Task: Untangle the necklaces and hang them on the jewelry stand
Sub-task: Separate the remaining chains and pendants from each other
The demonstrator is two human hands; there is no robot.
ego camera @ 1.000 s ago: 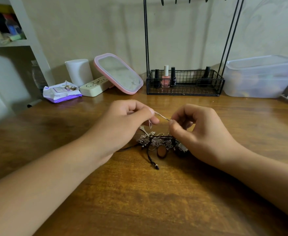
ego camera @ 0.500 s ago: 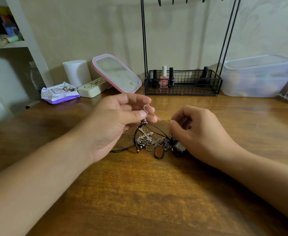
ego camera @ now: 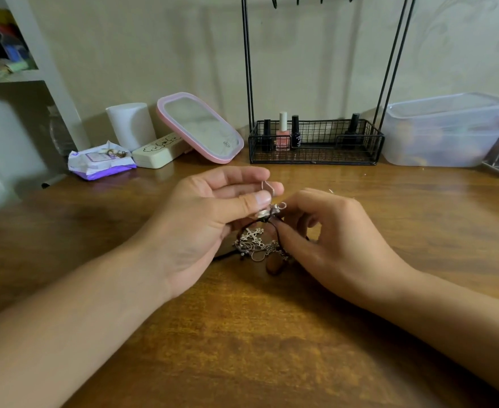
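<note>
Left hand (ego camera: pixel 213 219) and right hand (ego camera: pixel 330 240) each pinch the tangled necklaces (ego camera: pixel 257 242); pulling apart risks tightening knots or snapping chain.

the tangled necklaces (ego camera: pixel 257 244), silver chains, a cross pendant and black cords, lay knotted on the table; the black wire jewelry stand (ego camera: pixel 316 142) stood upright at 12 o'clock.
</note>
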